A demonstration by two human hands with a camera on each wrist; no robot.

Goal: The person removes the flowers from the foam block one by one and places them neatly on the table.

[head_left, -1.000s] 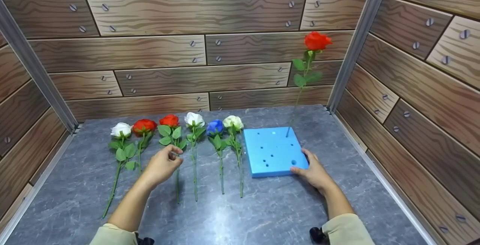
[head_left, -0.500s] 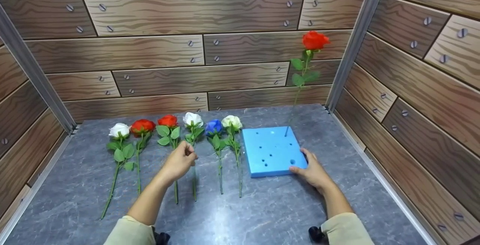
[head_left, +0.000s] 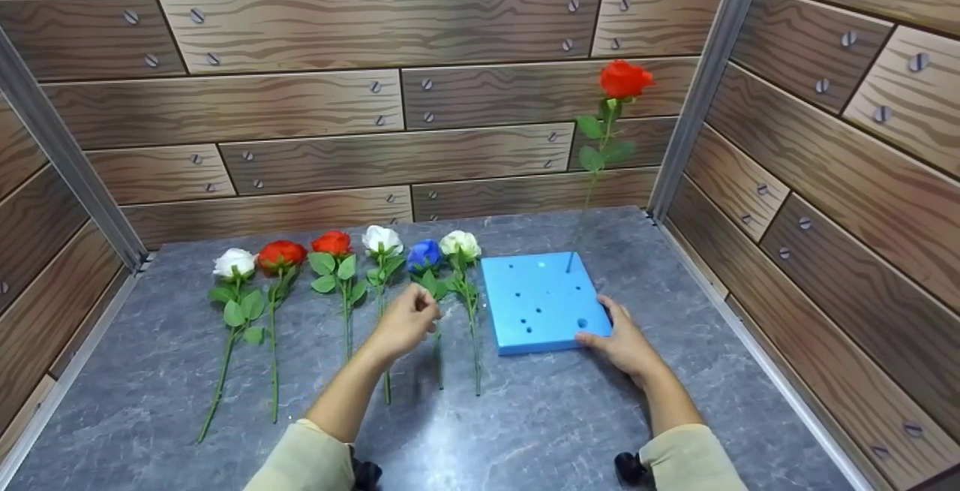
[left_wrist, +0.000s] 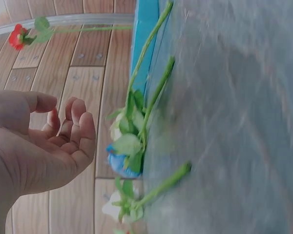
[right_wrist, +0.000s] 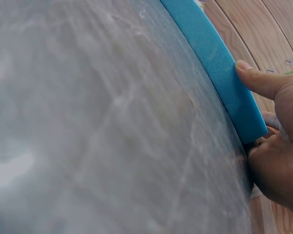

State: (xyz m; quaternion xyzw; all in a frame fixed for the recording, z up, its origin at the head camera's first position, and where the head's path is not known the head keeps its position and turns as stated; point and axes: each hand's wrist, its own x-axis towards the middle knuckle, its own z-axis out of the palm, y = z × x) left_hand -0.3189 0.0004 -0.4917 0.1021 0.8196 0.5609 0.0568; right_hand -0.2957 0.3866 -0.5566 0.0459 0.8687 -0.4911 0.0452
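Note:
My left hand hovers over the stem of the blue rose. Its fingers are loosely curled, and the left wrist view shows nothing between thumb and fingertips. To its right lies a cream rose; a white rose is just to its left. With my right hand I grip the near right corner of a blue foam block, thumb on the near edge, fingers round the side. The block's top has several holes. A red rose stands upright in one near the far edge.
Further left lie two red roses and another white rose, blooms toward the back wall and stems toward me. Wood-patterned panels wall in the grey marbled table at the back and sides.
My left hand has travelled right, from over the nearer red rose's stem to over the blue rose's stem. My right hand keeps its grip on the foam block.

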